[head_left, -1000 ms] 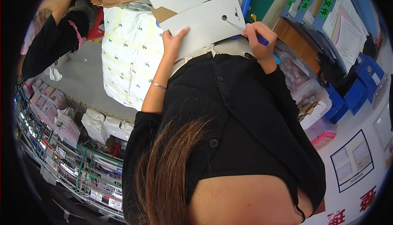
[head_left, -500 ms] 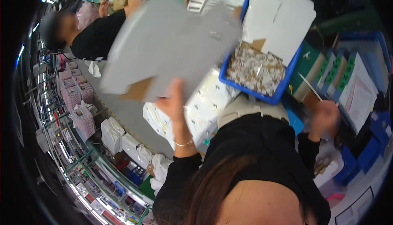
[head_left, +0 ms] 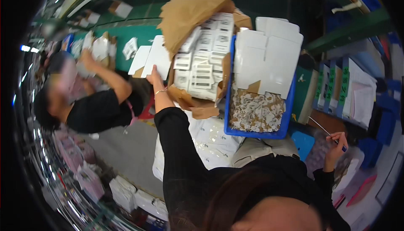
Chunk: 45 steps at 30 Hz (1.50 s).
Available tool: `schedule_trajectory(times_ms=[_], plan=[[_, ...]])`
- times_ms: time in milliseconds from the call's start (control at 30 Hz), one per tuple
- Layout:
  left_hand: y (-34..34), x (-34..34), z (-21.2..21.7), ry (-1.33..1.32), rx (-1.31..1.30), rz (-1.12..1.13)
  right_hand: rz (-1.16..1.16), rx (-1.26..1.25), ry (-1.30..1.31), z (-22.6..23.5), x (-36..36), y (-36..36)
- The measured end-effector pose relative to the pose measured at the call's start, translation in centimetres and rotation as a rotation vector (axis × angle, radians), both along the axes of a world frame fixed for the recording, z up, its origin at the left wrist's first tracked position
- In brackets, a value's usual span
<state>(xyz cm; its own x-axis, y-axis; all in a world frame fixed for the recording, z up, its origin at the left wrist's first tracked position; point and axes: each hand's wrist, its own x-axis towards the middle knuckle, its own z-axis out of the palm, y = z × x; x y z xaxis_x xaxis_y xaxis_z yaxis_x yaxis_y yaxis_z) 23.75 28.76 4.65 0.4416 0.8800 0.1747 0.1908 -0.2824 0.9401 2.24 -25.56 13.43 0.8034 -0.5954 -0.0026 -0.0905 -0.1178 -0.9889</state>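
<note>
My left hand [head_left: 155, 76] reaches far out to the left, closed on the near edge of a flat white cardboard piece [head_left: 158, 57]. A second white cardboard piece [head_left: 139, 60] lies against it. Beside that hand stands an opened brown paper wrapping [head_left: 191, 8] around stacks of white printed cards [head_left: 202, 73]. My right hand [head_left: 337, 143] is raised at the right, its fingers wrapped round a thin metal-shafted tool with a blue end [head_left: 320, 126]. In front of my body sits a blue tray [head_left: 257, 134] with many small whitish pieces [head_left: 257, 112] and flat white cardboard blanks [head_left: 263, 58].
A co-worker in black [head_left: 99, 109] sits at the left by the green table [head_left: 122, 31]. Binders with green labels [head_left: 332, 83] and papers stand at the right. A white plastic-wrapped package [head_left: 210, 138] lies below the paper wrapping. A green beam [head_left: 349, 31] crosses the upper right.
My left hand has moved away to the far left with the white cardboard, which was close to the camera before. The view has shifted, showing more of the table. The right hand's tool is clearer.
</note>
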Motion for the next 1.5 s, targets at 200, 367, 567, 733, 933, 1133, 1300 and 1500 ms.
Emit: schedule_trajectory(times_ms=[200,367,567,733,933,1133,1300,1500], plan=[[-1.7,1.8,1.2,0.260,-0.068,-0.013,0.110,-0.197,0.050,-0.3,1.3,-0.1],[5.2,1.5,3.6,0.442,0.003,0.137,0.435,-0.423,0.165,0.4,10.7,4.1],[-16.6,-2.4,6.3,0.226,0.294,-0.980,0.339,-0.880,0.471,-15.6,21.1,1.4],[-26.5,-1.8,-5.5,0.475,0.263,-0.946,0.438,-0.663,0.585,-14.6,23.9,6.2],[-29.1,-1.5,-6.9,0.607,0.267,-0.723,0.333,-0.675,0.507,-14.7,22.5,6.3],[-29.7,-3.3,-6.8,0.394,0.336,-0.638,0.209,-0.643,0.270,-13.5,19.3,6.1],[-28.7,-6.6,-6.8,0.092,0.264,-0.643,0.338,-0.425,0.246,-11.6,14.7,4.8],[-25.6,-10.4,-8.5,-0.005,0.011,-0.888,0.337,-0.531,0.142,-13.3,8.7,2.8]])
